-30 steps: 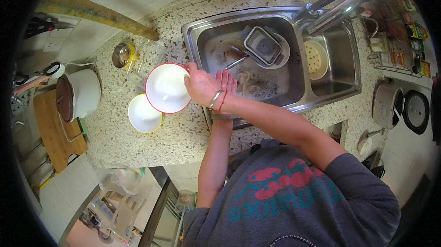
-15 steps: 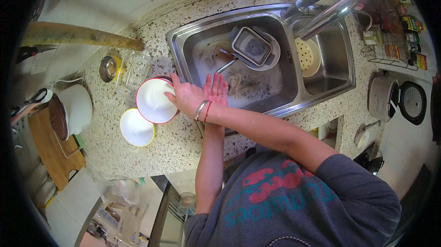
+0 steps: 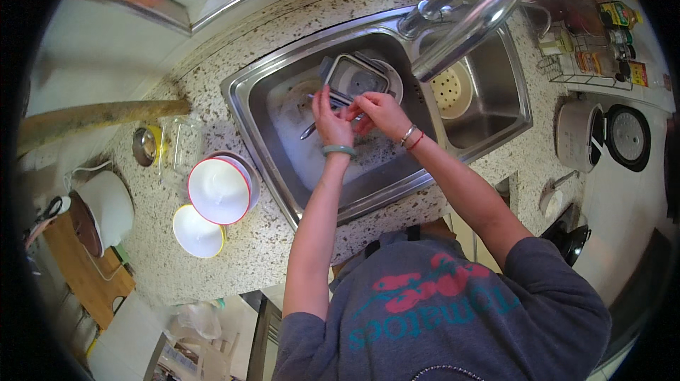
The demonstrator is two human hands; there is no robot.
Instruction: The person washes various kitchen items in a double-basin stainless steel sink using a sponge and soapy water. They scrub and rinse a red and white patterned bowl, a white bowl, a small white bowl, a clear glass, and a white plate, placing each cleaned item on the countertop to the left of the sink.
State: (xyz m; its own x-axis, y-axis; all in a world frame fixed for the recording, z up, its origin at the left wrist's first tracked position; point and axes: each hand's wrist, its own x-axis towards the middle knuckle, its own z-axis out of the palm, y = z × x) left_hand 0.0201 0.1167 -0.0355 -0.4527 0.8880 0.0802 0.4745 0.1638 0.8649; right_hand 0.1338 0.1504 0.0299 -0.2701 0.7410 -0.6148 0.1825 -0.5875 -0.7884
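Over the sink (image 3: 283, 190), both hands (image 3: 358, 113) together

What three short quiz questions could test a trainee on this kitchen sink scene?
1. True or false: both hands are over the sink.
2. Which bowl on the counter has a red rim? A) the larger one nearer the sink B) the smaller one nearer the person
3. Fill in: the left hand wears a pale green ____ at the wrist.

Key:
1. True: the left hand and the right hand meet above the sink basin, by the grey rectangular container.
2. A: the red-rimmed bowl; the smaller bowl has a yellow rim.
3. Bangle.
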